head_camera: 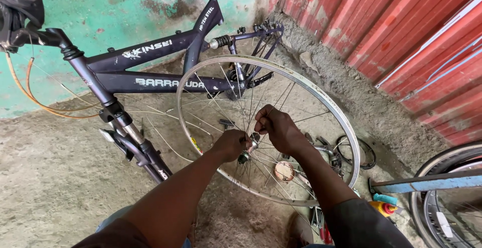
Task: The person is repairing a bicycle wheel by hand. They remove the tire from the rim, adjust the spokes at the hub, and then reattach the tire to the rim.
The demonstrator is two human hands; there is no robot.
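Your left hand [232, 145] and right hand [277, 128] close over the hub [249, 147] of the spoked wheel [301, 84], hiding most of it; what your fingers pinch there cannot be made out. Your forearms cover the wheel's lower spokes. The dark bicycle frame [150, 64] is cut off at the top and left edges, its handlebar end out of view. At right, a second wheel [442, 197] runs off the edge. Small tools [384, 205] on the ground beneath your right arm are too small to identify.
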